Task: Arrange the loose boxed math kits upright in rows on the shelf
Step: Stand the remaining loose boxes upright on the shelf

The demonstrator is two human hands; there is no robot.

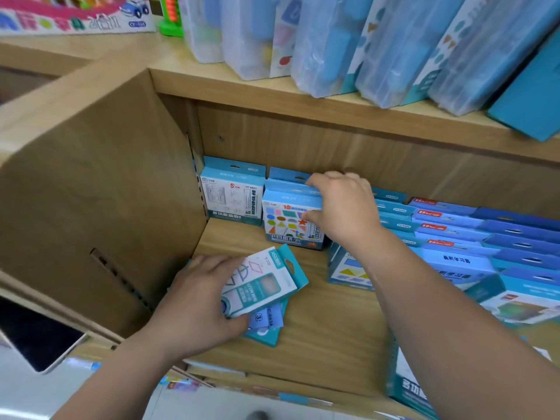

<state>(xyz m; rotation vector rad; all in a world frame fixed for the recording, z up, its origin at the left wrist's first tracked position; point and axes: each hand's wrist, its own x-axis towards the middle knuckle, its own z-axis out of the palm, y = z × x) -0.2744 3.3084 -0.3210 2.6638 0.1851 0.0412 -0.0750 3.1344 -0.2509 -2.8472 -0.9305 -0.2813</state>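
Gripping the top edge of an upright shapes kit, the right hand has its fingers curled over the hang tab and its thumb on the front face. The left hand, well apart from it and nearer the front of the shelf, holds a flat kit by its lower left end, fingers over the face and thumb at the bottom edge. That kit lies tilted on a teal kit, which rests flat on the shelf.

The shapes kit carries a red "15" above coloured shapes. The flat kit reads "S-335" beside its teal tab, and the teal kit shows a "3" on a blue label. Just left of the shapes kit, a corner kit stands upright against the side wall, marked with a red "8"; its code is too small to read surely. Rows of blue boxes fill the right side. Clear cases stand on the board above, with a green abacus beside them.
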